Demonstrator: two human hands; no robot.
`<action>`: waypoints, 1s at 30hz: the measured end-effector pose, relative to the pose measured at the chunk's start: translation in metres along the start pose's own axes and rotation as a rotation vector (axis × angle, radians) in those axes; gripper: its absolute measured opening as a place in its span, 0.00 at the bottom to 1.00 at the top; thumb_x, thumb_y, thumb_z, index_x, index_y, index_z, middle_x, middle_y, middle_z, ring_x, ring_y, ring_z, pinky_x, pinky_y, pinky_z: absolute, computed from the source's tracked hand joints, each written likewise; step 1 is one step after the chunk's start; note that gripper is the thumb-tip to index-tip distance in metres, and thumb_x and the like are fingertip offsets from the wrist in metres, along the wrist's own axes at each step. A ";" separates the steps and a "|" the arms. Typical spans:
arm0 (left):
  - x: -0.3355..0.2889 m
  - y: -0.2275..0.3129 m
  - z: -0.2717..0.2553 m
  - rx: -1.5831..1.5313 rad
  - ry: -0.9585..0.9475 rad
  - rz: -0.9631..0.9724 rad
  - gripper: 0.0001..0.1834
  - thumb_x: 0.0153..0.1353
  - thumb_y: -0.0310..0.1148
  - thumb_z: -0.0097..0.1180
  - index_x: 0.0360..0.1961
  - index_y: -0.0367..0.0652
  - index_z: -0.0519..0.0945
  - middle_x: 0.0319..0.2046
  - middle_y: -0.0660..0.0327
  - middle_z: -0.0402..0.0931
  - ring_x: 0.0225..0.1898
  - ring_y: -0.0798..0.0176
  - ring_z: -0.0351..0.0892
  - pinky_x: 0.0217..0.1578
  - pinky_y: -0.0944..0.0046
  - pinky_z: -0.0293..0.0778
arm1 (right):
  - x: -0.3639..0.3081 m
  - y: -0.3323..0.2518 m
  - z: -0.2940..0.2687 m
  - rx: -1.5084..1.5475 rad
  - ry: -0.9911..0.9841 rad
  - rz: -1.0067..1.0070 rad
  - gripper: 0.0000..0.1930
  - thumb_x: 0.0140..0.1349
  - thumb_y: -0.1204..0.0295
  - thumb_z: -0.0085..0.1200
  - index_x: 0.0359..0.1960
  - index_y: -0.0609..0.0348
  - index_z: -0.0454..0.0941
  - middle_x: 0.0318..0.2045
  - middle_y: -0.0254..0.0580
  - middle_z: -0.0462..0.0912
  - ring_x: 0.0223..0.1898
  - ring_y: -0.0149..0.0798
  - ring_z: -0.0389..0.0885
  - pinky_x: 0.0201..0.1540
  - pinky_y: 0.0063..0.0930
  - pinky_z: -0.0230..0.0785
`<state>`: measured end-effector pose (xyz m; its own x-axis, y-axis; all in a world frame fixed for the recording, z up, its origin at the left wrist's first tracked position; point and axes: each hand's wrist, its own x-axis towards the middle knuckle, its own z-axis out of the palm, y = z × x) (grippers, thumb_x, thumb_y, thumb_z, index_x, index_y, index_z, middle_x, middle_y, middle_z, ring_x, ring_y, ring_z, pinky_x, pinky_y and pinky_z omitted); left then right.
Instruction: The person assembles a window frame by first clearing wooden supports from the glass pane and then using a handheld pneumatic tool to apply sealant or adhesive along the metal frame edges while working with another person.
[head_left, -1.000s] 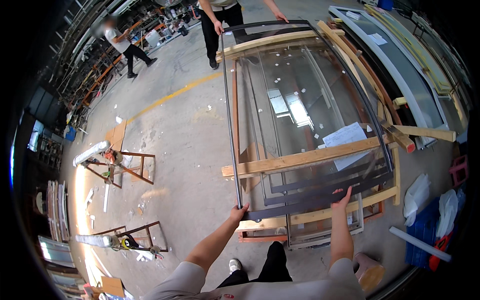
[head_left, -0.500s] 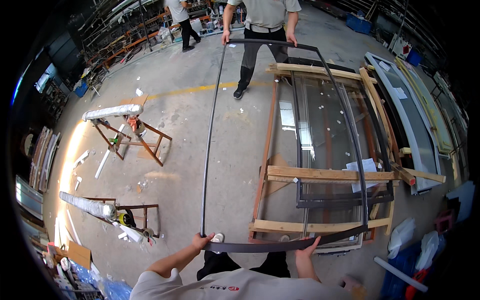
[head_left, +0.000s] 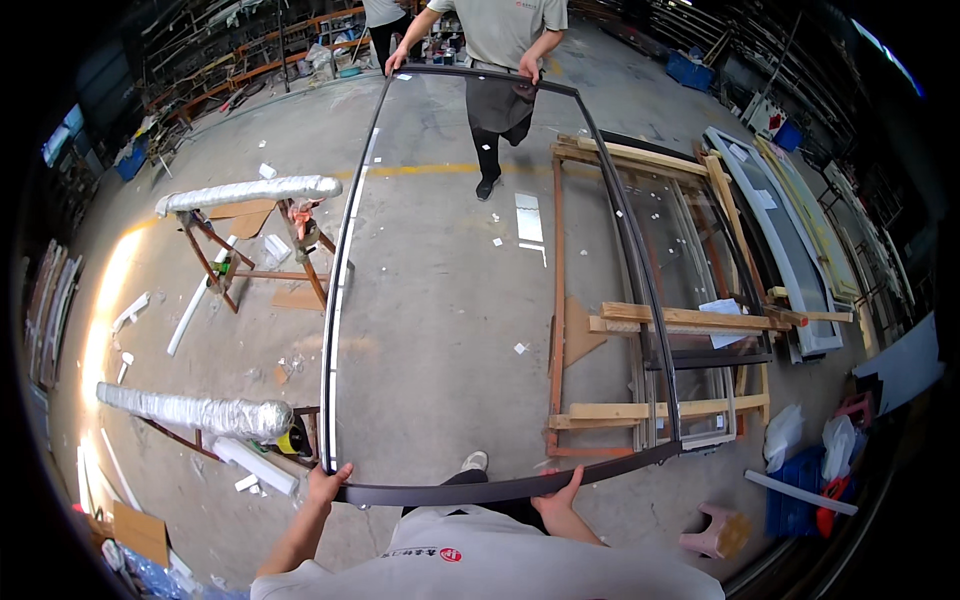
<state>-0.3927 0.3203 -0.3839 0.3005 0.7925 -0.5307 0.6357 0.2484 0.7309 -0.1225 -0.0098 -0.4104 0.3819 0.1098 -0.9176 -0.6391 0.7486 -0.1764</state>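
The left hand (head_left: pixel 322 486) wraps its grip round the near left corner of a dark frame (head_left: pixel 430 494); the right hand (head_left: pixel 560 503) appears to pinch the near rail, its fingers mostly hidden underneath. The frame is held above the floor (head_left: pixel 440 290), silver-wrapped trestles (head_left: pixel 200 407) to its left, timber beams (head_left: pixel 690 318) to its right. Beyond, a co-worker (head_left: pixel 505 35) grasps the far rail two-handed.

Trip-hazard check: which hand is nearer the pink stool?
Right. Right hand holds the frame, left of the pink stool; left hand holds the frame's near-left corner, farther left.
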 end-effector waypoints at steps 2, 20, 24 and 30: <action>0.007 -0.021 -0.036 -0.052 -0.045 -0.018 0.18 0.43 0.40 0.65 0.26 0.37 0.74 0.22 0.64 0.73 0.23 0.69 0.70 0.26 0.67 0.68 | -0.029 0.035 -0.002 -0.015 -0.003 -0.018 0.28 0.37 0.38 0.54 0.20 0.50 0.64 0.18 0.30 0.68 0.24 0.32 0.68 0.32 0.29 0.66; -0.012 -0.123 -0.289 -0.011 -0.151 -0.120 0.22 0.44 0.42 0.64 0.30 0.35 0.71 0.21 0.59 0.72 0.20 0.64 0.72 0.22 0.66 0.69 | -0.131 0.283 -0.110 -0.002 0.181 -0.143 0.24 0.39 0.48 0.60 0.21 0.51 0.63 0.17 0.29 0.65 0.24 0.31 0.67 0.34 0.24 0.66; 0.005 -0.169 -0.364 -0.051 -0.139 -0.131 0.23 0.42 0.43 0.65 0.30 0.34 0.72 0.22 0.60 0.73 0.22 0.66 0.71 0.24 0.67 0.68 | -0.158 0.362 -0.133 -0.057 0.141 -0.137 0.23 0.39 0.50 0.61 0.18 0.48 0.61 0.17 0.27 0.64 0.23 0.28 0.66 0.33 0.30 0.66; 0.063 -0.227 -0.515 -0.121 -0.114 -0.094 0.20 0.42 0.42 0.65 0.21 0.41 0.67 0.17 0.61 0.70 0.18 0.67 0.69 0.21 0.68 0.66 | -0.201 0.527 -0.142 -0.068 0.147 -0.092 0.25 0.39 0.47 0.61 0.16 0.49 0.59 0.17 0.30 0.66 0.21 0.29 0.65 0.31 0.29 0.67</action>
<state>-0.8841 0.6010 -0.3619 0.3267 0.6961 -0.6393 0.5766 0.3892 0.7184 -0.6311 0.2697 -0.3692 0.3419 -0.0575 -0.9380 -0.6516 0.7047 -0.2807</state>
